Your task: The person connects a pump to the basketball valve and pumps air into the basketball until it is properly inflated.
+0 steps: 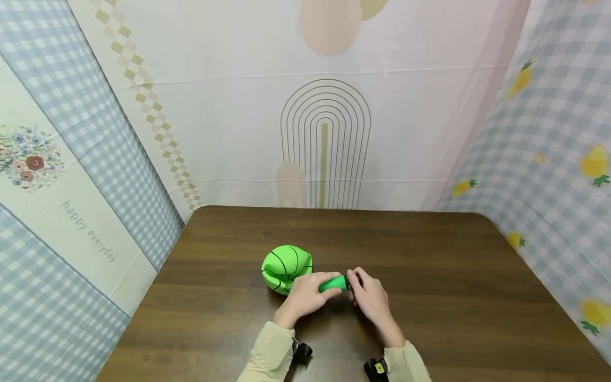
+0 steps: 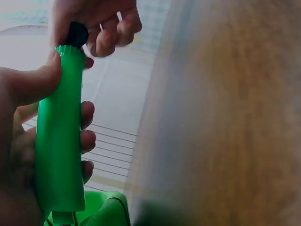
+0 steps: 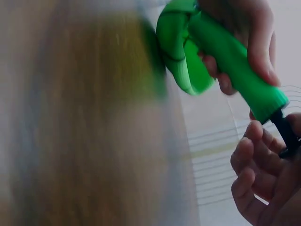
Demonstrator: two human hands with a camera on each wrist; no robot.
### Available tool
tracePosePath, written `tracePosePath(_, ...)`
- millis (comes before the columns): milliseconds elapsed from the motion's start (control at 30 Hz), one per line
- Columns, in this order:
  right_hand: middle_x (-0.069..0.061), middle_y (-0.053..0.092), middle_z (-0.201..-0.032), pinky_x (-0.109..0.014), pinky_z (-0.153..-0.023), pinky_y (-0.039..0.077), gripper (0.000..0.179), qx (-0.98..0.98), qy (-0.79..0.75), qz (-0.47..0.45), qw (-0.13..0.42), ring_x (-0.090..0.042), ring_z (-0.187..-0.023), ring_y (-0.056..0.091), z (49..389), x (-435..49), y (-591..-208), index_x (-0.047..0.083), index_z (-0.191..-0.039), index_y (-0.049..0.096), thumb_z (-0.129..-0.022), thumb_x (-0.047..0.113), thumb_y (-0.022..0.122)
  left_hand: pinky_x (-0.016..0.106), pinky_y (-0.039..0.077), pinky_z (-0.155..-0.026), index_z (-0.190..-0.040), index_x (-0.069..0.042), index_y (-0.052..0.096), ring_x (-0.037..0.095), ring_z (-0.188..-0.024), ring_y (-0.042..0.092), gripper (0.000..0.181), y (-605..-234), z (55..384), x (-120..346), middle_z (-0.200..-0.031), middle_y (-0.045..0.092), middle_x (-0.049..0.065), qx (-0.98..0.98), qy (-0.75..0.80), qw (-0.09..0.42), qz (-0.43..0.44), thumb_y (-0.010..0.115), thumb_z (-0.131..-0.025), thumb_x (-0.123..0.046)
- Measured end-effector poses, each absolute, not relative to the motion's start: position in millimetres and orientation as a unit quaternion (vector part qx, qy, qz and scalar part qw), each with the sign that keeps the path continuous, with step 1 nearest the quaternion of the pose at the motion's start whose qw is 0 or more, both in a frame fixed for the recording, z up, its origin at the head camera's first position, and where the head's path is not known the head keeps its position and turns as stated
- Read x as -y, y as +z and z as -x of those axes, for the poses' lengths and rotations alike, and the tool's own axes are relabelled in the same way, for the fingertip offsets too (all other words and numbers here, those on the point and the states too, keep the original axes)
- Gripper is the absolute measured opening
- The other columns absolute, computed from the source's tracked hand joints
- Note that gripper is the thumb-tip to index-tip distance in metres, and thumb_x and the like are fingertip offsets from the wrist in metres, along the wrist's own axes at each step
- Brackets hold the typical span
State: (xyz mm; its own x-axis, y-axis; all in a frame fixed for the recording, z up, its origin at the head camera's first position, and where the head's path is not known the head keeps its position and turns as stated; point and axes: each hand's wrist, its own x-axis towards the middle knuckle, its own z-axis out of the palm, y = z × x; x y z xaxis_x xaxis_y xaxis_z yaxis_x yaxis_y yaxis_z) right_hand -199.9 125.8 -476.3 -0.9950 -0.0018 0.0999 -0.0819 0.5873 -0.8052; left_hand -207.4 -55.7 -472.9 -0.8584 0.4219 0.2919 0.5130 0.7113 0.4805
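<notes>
Left hand (image 1: 307,293) and right hand (image 1: 372,298) on a green pump (image 1: 334,284), a dented ball (image 1: 288,260) to its left.
Two pale sleeves (image 1: 272,345), each with a black wrist camera (image 1: 303,353), lie on the pump's near side. The left hand grips the pump's barrel, fingers wrapped round it; the right holds the black handle (image 2: 77,34) at the pump's right end, fingers curled, a bit of black rod showing between. The pump sits between both hands, over the brown table (image 1: 205,323). Just left of it, the black-lined ball rests on the table, caved in on its near side, partly behind the left hand; whether the pump's nozzle (image 2: 62,217) joins it cannot be told. Well beyond the pump hangs a patterned cloth (image 1: 229,122).
</notes>
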Motion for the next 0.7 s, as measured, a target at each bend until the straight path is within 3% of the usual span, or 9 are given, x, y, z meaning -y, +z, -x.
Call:
tracePosePath(100, 0.005, 0.057, -0.054, -0.028, -0.057, 0.039, 0.04, 0.901, 0.429, -0.016, 0.058, -0.008, -0.046, 0.052, 201, -139, -472, 0.019, -0.082, 0.059, -0.101, 0.05, 0.041, 0.02, 0.04, -0.062, -0.12, -0.028, 0.068, 0.007, -0.077, 0.058, 0.036, -472, 209, 57, -0.11, 0.072, -0.009, 0.922, -0.273, 0.087, 0.261, 0.063, -0.09, -0.046)
tracePosePath(333, 0.002, 0.057, -0.055, -0.029, -0.061, 0.039, 0.038, 0.898, 0.413, 0.064, 0.139, -0.009, -0.047, 0.051, 204, -176, -466, 0.017, -0.083, 0.062, -0.102, 0.042, 0.041, 0.023, 0.042, -0.064, -0.121, -0.03, 0.067, 0.011, -0.085, 0.063, 0.035, -468, 210, 66, -0.111, 0.072, -0.011, 0.925, -0.256, 0.1, 0.261, 0.065, -0.089, -0.044)
tracePosePath(500, 0.004, 0.056, -0.054, -0.028, -0.06, 0.04, 0.041, 0.892, 0.433, 0.059, 0.115, -0.01, -0.047, 0.054, 205, -184, -466, 0.016, -0.085, 0.062, -0.101, 0.045, 0.04, 0.026, 0.045, -0.067, -0.122, -0.03, 0.067, 0.013, -0.09, 0.065, 0.036, -469, 211, 68, -0.112, 0.072, -0.01, 0.928, -0.247, 0.099, 0.261, 0.064, -0.089, -0.044)
tracePosePath(700, 0.002, 0.048, -0.052, -0.026, -0.05, 0.046, 0.038, 0.839, 0.529, 0.053, 0.114, -0.011, -0.043, 0.051, 207, -172, -470, 0.005, -0.085, 0.055, -0.103, 0.035, 0.042, 0.029, 0.047, -0.068, -0.121, -0.027, 0.068, 0.015, -0.09, 0.067, 0.037, -470, 210, 67, -0.111, 0.073, -0.007, 0.927, -0.248, 0.115, 0.255, 0.065, -0.088, -0.044)
